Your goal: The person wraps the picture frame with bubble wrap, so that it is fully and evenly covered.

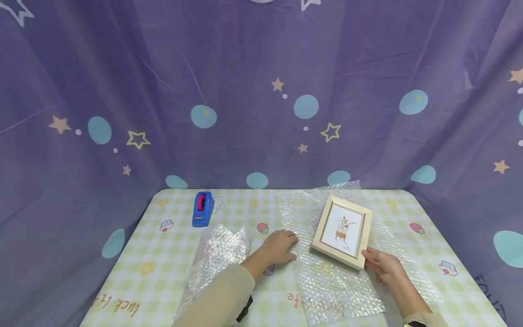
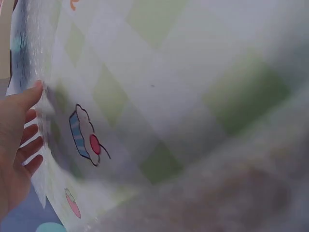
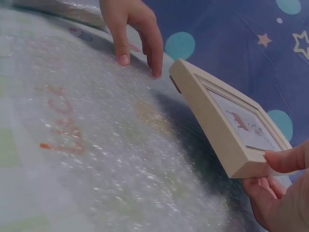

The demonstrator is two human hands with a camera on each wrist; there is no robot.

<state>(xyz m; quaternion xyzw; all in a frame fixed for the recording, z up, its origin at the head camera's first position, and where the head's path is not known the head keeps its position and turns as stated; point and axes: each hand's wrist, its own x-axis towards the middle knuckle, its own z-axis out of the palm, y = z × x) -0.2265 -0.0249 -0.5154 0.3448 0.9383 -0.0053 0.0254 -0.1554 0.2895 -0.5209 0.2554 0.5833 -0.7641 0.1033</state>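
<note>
My right hand (image 1: 386,265) pinches the lower right corner of a light wooden picture frame (image 1: 365,236), thumb on the front and fingers beneath. The picture frame, with a plant print inside, is tilted above a sheet of bubble wrap (image 1: 339,295); the right wrist view shows a gap and a shadow under the frame (image 3: 207,130). At the left edge of that sheet is my left hand (image 1: 278,247), its fingers spread and loosely bent, fingertips right at the wrap. In the left wrist view the left hand (image 2: 19,140) grips nothing.
A second, bunched piece of bubble wrap (image 1: 220,254) lies left, partly under my left forearm. Behind it stands a blue tape dispenser (image 1: 203,210) with a pink core. The checked table (image 1: 135,272) backs onto a purple curtain (image 1: 245,68).
</note>
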